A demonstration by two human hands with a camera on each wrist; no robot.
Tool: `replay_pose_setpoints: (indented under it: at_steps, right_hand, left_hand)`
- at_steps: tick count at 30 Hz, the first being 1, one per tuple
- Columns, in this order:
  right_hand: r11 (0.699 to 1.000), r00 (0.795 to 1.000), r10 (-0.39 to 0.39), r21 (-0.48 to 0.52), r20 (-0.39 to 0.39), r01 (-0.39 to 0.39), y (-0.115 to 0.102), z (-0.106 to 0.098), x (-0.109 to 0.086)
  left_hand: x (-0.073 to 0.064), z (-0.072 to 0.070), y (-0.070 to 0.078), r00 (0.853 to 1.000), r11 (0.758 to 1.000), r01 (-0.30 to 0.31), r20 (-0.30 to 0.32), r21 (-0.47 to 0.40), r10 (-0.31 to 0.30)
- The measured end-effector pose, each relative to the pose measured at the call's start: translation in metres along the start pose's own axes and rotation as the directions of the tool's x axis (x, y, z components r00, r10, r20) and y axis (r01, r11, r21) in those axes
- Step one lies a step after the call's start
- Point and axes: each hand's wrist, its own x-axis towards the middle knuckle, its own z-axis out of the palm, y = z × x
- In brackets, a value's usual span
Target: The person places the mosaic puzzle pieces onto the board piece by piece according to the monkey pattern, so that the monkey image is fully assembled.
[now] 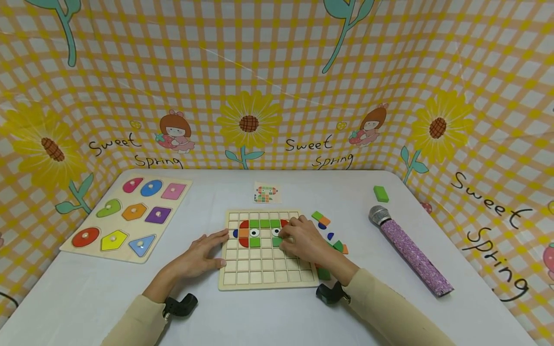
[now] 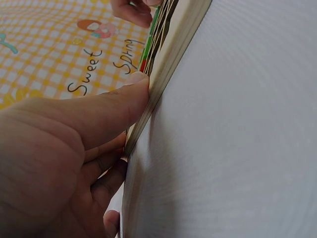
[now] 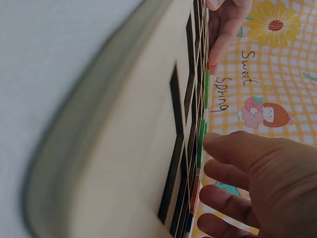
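With sleeves (image 1: 400, 310) nearest, touching grid board (image 1: 255, 265) on table (image 1: 242, 317) with left hand (image 1: 199, 254) and right hand (image 1: 305, 238), fingers apart on both. Carrying tiles (image 1: 259, 224) in upper rows only; apparently lacking lower half of picture card (image 1: 267, 192), leaving loose pieces (image 1: 317, 216) unplaced.

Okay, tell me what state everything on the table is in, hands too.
Grid board: partly filled with tiles
Loose tiles: scattered right of the grid board
Shape puzzle: every slot filled
Picture card: lying face up
Microphone: lying down; on or off, can't tell
Green block: lying apart
Left hand: touching the grid board's left edge
Right hand: touching tiles on the grid board
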Motion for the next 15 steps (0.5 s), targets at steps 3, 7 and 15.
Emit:
replay_pose_setpoints:
  at_steps: [3, 7, 15]
  right_hand:
    - [1.0, 1.0, 0.009, 0.01, -0.007, -0.009, 0.003, -0.003, -0.001]
    - [0.998, 0.999, 0.04, 0.041, -0.022, -0.039, 0.012, -0.009, -0.006]
    - [0.996, 0.996, 0.08, 0.052, -0.039, -0.078, 0.039, -0.022, -0.026]
  left_hand:
    - [-0.001, 0.0, 0.0, 1.0, 1.0, -0.007, 0.0, 0.003, 0.007]
    - [-0.001, 0.0, 0.001, 1.0, 1.0, -0.01, -0.003, 0.007, 0.01]
    - [0.0, 0.0, 0.001, 1.0, 1.0, 0.0, 0.001, 0.012, 0.0]
